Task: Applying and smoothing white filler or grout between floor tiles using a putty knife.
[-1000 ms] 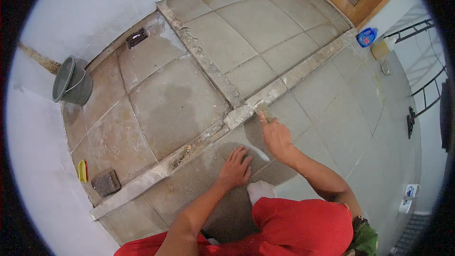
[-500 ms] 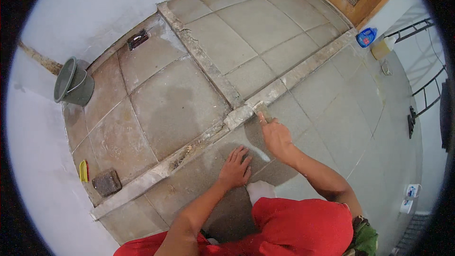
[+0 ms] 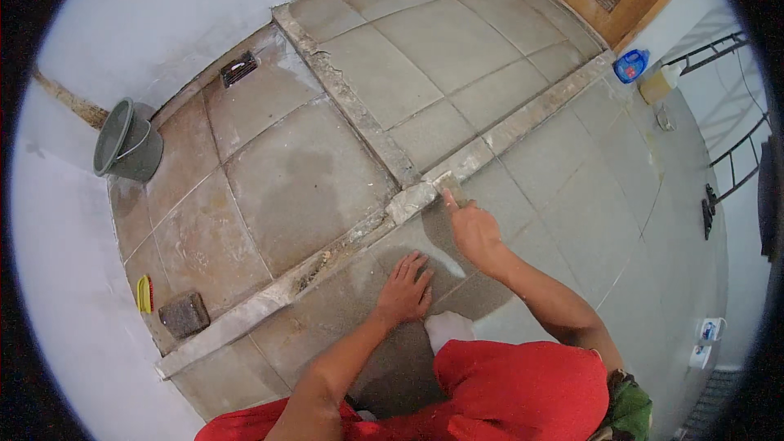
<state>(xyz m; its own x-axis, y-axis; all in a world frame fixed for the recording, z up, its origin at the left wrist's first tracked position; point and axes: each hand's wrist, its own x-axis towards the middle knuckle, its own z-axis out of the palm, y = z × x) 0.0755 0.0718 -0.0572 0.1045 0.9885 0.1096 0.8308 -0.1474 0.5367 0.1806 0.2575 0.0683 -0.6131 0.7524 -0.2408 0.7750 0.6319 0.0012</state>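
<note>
My right hand (image 3: 475, 233) grips a small, flat, grey-tan block (image 3: 452, 189), whose exact kind I cannot make out. The block rests against the edge of the raised concrete curb (image 3: 500, 135), beside a whitish, rough patch where two curbs meet. One finger of that hand stretches along the block. To its left, my left hand (image 3: 404, 287) lies on the grey floor tiles (image 3: 327, 322) with its fingers spread, holding nothing. A pale streak (image 3: 445, 261) marks the tile between my hands.
A grey bucket (image 3: 131, 143) stands by the left wall. A yellow brush (image 3: 145, 294) and a dark brick-like block (image 3: 184, 314) lie near the curb's left end. At the far right are a blue bottle (image 3: 630, 65), a yellowish jug (image 3: 658, 84) and a black ladder (image 3: 739, 157).
My right hand and the block have shifted very slightly along the curb's edge. My left hand stays where it was.
</note>
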